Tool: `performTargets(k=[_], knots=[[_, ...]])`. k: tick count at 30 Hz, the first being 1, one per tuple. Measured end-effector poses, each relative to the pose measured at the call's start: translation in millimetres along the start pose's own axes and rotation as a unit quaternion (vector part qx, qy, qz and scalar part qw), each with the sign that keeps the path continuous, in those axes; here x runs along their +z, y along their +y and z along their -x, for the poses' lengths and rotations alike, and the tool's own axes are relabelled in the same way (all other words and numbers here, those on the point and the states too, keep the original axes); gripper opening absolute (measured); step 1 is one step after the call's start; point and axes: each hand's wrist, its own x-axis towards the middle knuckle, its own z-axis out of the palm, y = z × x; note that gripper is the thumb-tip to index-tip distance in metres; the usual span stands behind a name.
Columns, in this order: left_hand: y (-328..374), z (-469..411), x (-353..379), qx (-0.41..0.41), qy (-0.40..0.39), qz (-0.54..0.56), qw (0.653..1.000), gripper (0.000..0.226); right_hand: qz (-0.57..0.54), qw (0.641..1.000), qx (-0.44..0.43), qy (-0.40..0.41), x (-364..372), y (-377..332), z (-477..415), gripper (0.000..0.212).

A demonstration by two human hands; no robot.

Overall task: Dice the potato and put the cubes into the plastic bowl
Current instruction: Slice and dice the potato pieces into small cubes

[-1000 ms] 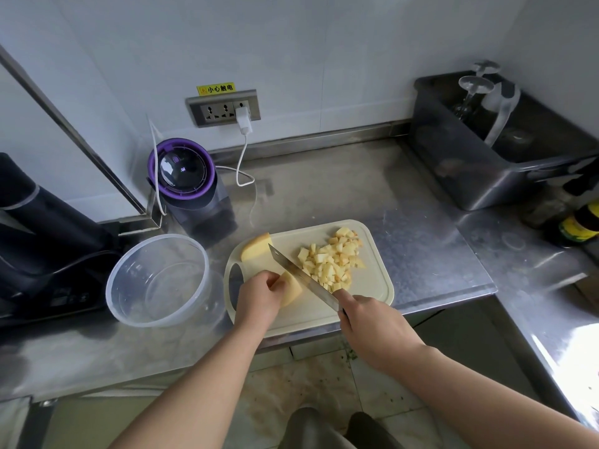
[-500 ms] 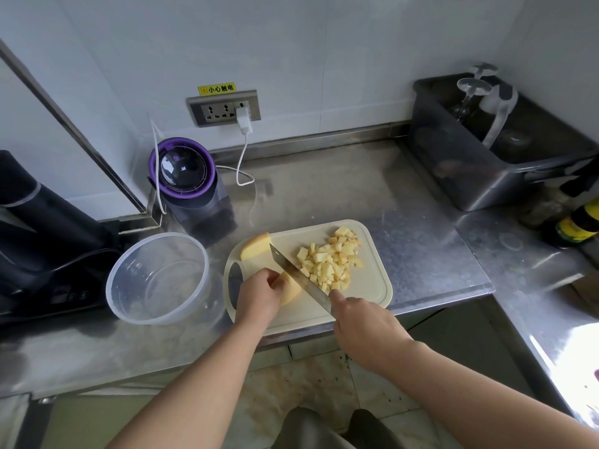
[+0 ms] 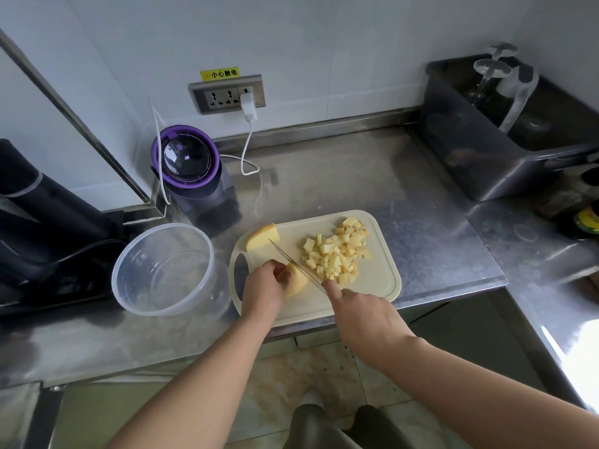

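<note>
A pale cutting board (image 3: 382,286) lies on the steel counter. My left hand (image 3: 264,288) holds a yellow potato piece (image 3: 296,281) down on the board's near left part. My right hand (image 3: 359,314) grips a knife (image 3: 296,265), forefinger along the blade's back; the blade lies across the right side of that piece. A heap of potato cubes (image 3: 335,251) sits on the board to the right of the blade. Another potato wedge (image 3: 262,236) rests at the board's far left corner. The clear plastic bowl (image 3: 163,270) stands left of the board, with no cubes in it.
A purple-rimmed appliance (image 3: 189,163) with a white cable stands behind the bowl. A black appliance (image 3: 48,222) fills the left side. A dark tub (image 3: 505,131) holding glasses sits at the back right, with bottles (image 3: 586,222) near it. The counter's front edge runs just below the board.
The knife blade has shifted slightly left along the potato piece and my right hand has moved a little with it. My left hand stays on the piece.
</note>
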Motion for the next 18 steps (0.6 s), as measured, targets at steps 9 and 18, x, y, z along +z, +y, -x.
performTargets(k=[9,18], knots=[[2.5,1.0,-1.3,0.003,-0.004,-0.006,1.0,0.025,-0.013,1.0,-0.014,-0.018,-1.2,5.2,-6.4,0.054],[4.5,4.0,-3.4,0.021,0.013,-0.019,1.0,0.013,-0.07,0.995,0.002,-0.066,17.0,8.9,-19.0,0.049]])
